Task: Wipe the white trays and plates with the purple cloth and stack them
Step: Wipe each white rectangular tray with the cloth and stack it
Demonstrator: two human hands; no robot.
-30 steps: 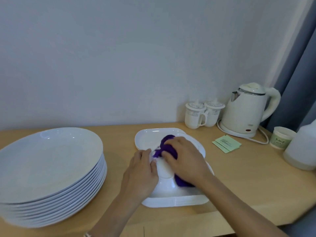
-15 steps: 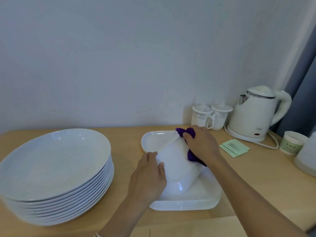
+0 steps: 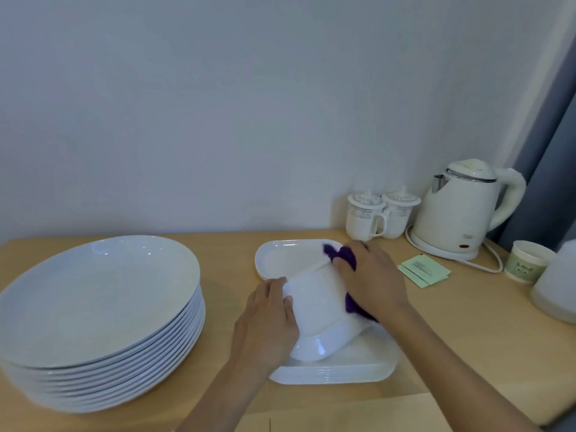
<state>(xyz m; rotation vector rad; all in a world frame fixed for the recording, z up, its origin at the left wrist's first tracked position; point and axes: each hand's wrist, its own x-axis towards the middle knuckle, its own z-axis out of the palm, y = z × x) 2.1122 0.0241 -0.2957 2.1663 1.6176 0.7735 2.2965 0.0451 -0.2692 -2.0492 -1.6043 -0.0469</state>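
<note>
My left hand [image 3: 268, 322] grips the left edge of a white tray [image 3: 318, 310] that is tilted up, its underside facing me. My right hand [image 3: 371, 279] presses the purple cloth [image 3: 346, 257] against the tray's far right side. The lifted tray rests its lower edge on a stack of white trays [image 3: 336, 371] near the table's front. Behind it lies another white tray [image 3: 286, 254], flat on the table. A tall stack of round white plates [image 3: 96, 307] stands at the left.
At the back right stand two lidded white mugs [image 3: 374, 213] and a white kettle [image 3: 464, 210] with its cord. Green sachets [image 3: 422, 271], a small paper cup [image 3: 528, 260] and a white jug [image 3: 558, 288] lie at the right. A wall rises behind the wooden table [image 3: 230, 254].
The tray has been tipped up from flat. My right hand with the cloth moved from its middle toward its far right edge, then stayed near there.
</note>
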